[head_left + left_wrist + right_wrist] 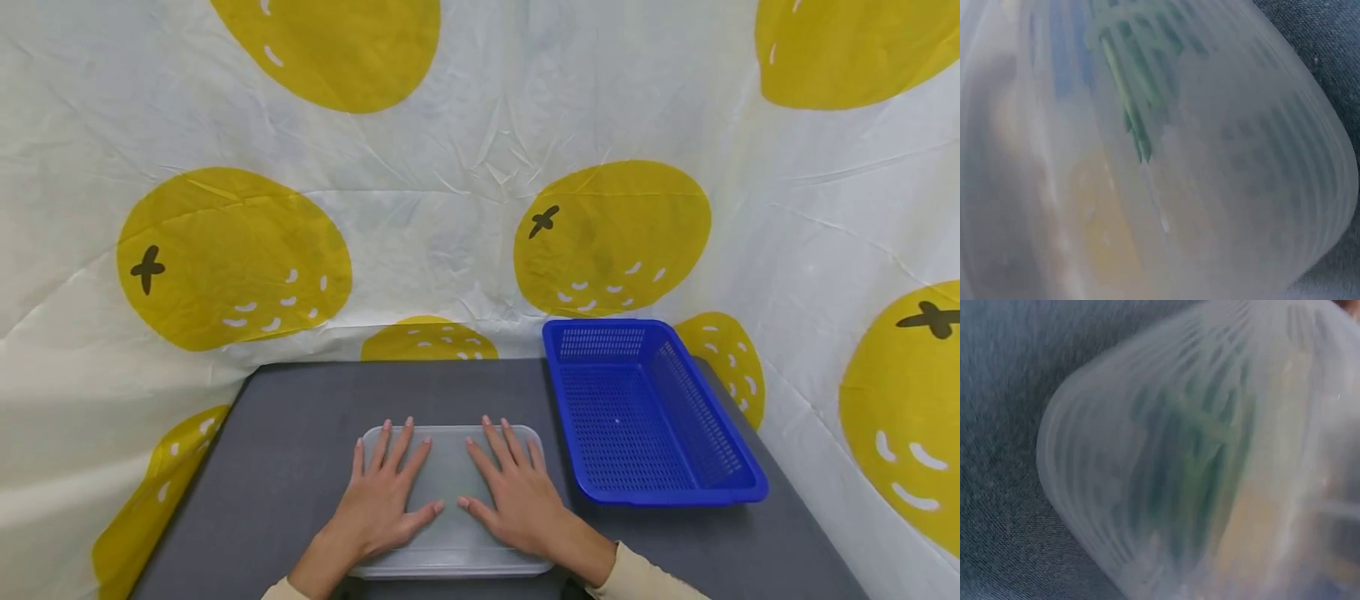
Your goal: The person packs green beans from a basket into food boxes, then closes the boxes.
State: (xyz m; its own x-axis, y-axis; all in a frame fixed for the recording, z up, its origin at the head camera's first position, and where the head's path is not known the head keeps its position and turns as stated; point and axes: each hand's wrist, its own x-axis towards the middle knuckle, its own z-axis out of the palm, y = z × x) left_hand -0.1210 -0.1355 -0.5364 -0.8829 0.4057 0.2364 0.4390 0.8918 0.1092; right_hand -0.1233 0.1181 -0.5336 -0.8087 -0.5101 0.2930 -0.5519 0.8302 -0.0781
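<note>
Both hands are lying flat on the box [450, 500], directly beneath them at the near middle of the table [300, 433]: the left hand [382, 492] is pressing its left half, the right hand [517, 496] its right half, fingers straight and spread, gripping nothing. The box's long axis is running left to right. It is frosted plastic, with blurred green and yellow shapes showing through. A blue basket [645, 408] is sitting just to its right.

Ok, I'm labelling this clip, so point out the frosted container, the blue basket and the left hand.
frosted container [450, 479]: head view, bare lid between the hands.
blue basket [738, 498]: head view, near right rim corner.
left hand [382, 500]: head view, back of the hand, flat on the lid.
</note>
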